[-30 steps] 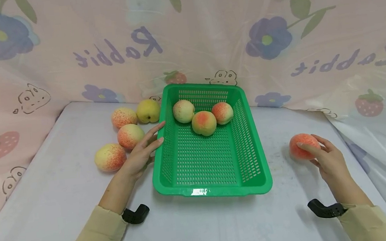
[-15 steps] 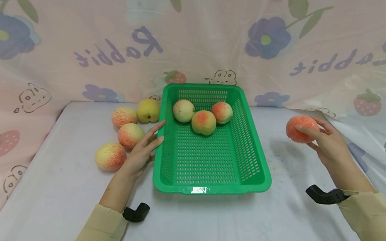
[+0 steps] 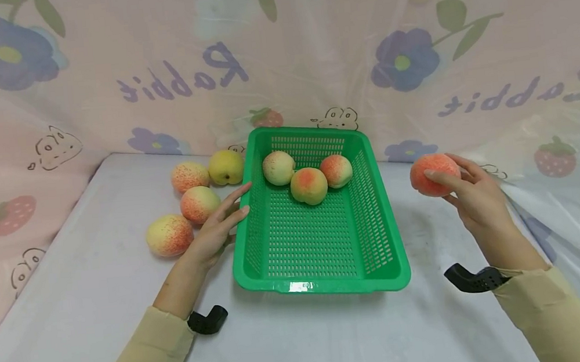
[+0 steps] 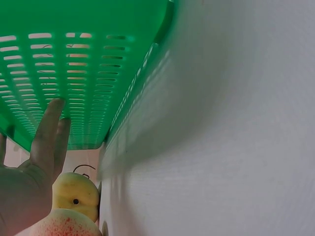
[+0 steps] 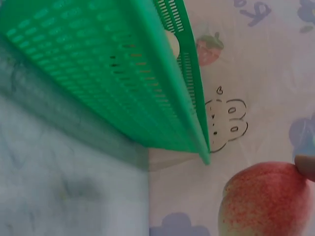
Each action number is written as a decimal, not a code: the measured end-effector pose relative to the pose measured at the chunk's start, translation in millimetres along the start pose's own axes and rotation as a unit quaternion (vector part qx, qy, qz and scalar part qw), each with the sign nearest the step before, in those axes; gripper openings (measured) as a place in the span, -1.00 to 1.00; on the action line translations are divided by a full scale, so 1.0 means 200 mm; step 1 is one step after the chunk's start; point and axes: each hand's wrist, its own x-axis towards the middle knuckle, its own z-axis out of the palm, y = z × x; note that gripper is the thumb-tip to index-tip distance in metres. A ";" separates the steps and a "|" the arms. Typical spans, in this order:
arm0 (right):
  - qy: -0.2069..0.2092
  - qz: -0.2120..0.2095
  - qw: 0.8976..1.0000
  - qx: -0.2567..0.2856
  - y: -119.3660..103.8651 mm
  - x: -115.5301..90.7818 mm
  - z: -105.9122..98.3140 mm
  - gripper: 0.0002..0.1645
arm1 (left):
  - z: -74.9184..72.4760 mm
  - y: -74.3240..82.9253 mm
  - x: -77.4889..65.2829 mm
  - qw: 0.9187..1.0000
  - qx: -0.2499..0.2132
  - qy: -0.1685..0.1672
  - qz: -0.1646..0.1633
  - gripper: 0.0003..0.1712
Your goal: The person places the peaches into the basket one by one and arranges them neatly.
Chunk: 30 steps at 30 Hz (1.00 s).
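Note:
My right hand (image 3: pixel 482 202) grips a pinkish-red peach (image 3: pixel 433 175) above the table, right of the green plastic basket (image 3: pixel 323 289). In the right wrist view the same peach (image 5: pixel 268 201) shows at the lower right, with one fingertip on it. My left hand (image 3: pixel 213 235) touches the basket's left rim with fingers extended. The left wrist view has these fingers (image 4: pixel 45 140) lying against the basket's slotted side wall. Inside the basket, toward the back, sit a pale peach (image 3: pixel 279 168), a yellow-orange peach (image 3: pixel 308 186) and a red-and-cream peach (image 3: pixel 337 170).
Left of the basket lie a yellow-green fruit (image 3: pixel 226 167) and three speckled peaches: one at the back (image 3: pixel 190 176), a middle peach (image 3: pixel 200 205) and a front peach (image 3: pixel 170 235). A printed curtain (image 3: pixel 308 45) hangs behind the white table (image 3: pixel 305 342).
My right hand has lifted the peach off the table and carried it up and left toward the basket. The left hand stays at the basket rim.

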 end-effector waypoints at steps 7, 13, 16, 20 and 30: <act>-0.011 -0.004 1.000 -0.011 -0.07 0.00 0.16 -0.08 | 0.00 0.01 -0.01 1.000 -0.002 0.000 0.003 -0.38; -0.037 -0.038 0.999 0.001 -0.11 0.01 0.29 -0.12 | 0.00 0.01 -0.01 1.000 -0.004 -0.001 0.003 -0.38; -0.046 -0.047 0.998 -0.002 -0.12 0.01 0.35 -0.16 | 0.00 0.00 -0.01 1.000 -0.008 -0.003 0.002 -0.38; -0.053 -0.050 0.997 -0.009 -0.11 0.01 0.42 -0.18 | 0.00 -0.01 0.00 1.000 -0.011 -0.003 0.004 -0.39; -0.075 -0.050 0.994 -0.062 -0.07 0.01 0.55 -0.21 | 0.00 -0.01 0.00 1.000 -0.008 -0.002 0.003 -0.38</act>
